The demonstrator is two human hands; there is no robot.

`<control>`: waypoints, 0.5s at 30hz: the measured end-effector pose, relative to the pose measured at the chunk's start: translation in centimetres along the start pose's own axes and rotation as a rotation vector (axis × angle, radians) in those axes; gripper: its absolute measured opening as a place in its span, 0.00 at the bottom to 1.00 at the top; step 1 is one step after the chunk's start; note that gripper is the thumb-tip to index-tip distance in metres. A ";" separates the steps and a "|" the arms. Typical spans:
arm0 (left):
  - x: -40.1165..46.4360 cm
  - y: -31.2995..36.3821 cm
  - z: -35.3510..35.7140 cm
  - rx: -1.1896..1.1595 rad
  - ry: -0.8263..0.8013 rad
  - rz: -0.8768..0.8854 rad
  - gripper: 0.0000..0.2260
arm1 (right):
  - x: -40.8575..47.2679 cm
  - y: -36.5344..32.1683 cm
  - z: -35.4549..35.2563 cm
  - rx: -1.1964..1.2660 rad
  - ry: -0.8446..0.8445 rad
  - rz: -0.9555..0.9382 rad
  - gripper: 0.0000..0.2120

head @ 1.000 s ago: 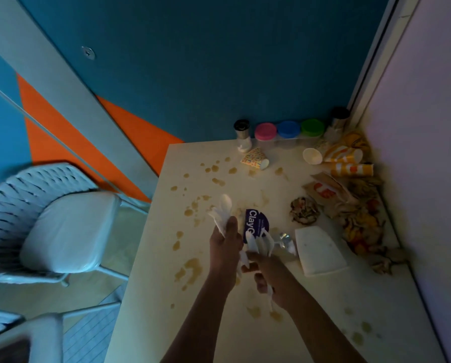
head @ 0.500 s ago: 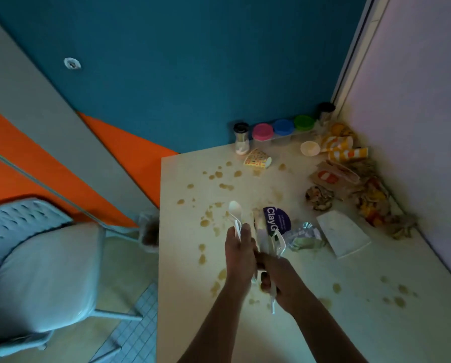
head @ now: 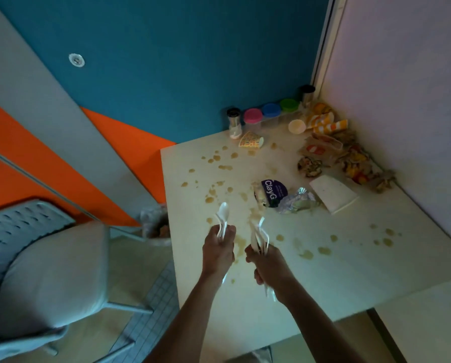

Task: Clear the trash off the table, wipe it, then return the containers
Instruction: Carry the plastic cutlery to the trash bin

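My left hand [head: 218, 247] grips white plastic spoons [head: 222, 216] above the left part of the stained white table [head: 336, 271]. My right hand [head: 267, 263] grips a bunch of white plastic forks [head: 259, 233] just to the right of it. Trash lies further back: a purple wrapper [head: 274, 191], crumpled foil [head: 299, 201], a white napkin [head: 333, 193], crumpled wrappers [head: 355, 163] and paper cups [head: 323, 123] in the far right corner. Containers with pink [head: 252, 117], blue [head: 271, 111] and green [head: 288, 105] lids stand along the blue wall.
A lined trash bin [head: 157, 224] stands on the floor by the table's left edge. A grey cushioned chair [head: 46, 273] is to the left. A shaker [head: 234, 123] and a tipped patterned cup [head: 251, 140] sit at the back. Brown spill spots cover the tabletop.
My hands have drawn apart, the left with the spoons and the right with the forks. The view has swung left and back, bringing the trash bin into sight.
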State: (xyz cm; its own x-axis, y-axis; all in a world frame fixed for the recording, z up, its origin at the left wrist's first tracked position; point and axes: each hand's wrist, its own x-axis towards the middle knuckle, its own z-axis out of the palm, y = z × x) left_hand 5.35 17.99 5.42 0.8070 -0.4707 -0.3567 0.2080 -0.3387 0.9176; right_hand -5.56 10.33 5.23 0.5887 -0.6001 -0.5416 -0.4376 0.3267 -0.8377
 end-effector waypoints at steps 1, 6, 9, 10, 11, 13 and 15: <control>-0.9 -0.8 -0.9 0.031 0.009 -0.005 0.11 | -0.8 0.8 0.7 -0.009 0.000 0.004 0.08; -4.3 -3.6 -5.4 0.162 0.070 -0.058 0.14 | -4.4 3.2 4.1 0.041 -0.030 0.048 0.06; -6.0 -4.6 -8.8 0.279 0.136 -0.055 0.14 | -6.4 3.7 7.1 0.053 -0.080 0.074 0.09; -6.3 -4.9 -9.9 0.308 0.149 -0.052 0.14 | -6.8 3.8 8.2 0.053 -0.093 0.071 0.09; -6.5 -5.3 -11.2 0.336 0.163 -0.048 0.14 | -7.2 3.8 9.4 0.051 -0.108 0.065 0.09; -6.5 -6.1 -13.9 0.405 0.187 -0.050 0.15 | -7.6 3.8 12.0 0.035 -0.134 0.061 0.07; -6.5 -6.7 -16.1 0.438 0.204 -0.051 0.15 | -7.7 3.8 14.2 0.025 -0.159 0.066 0.06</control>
State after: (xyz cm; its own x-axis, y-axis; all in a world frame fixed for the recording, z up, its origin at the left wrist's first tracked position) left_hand 7.64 36.42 4.40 0.9029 -0.2902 -0.3170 0.0330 -0.6885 0.7245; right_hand -2.12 26.58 5.23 0.6601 -0.4542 -0.5984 -0.4634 0.3808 -0.8002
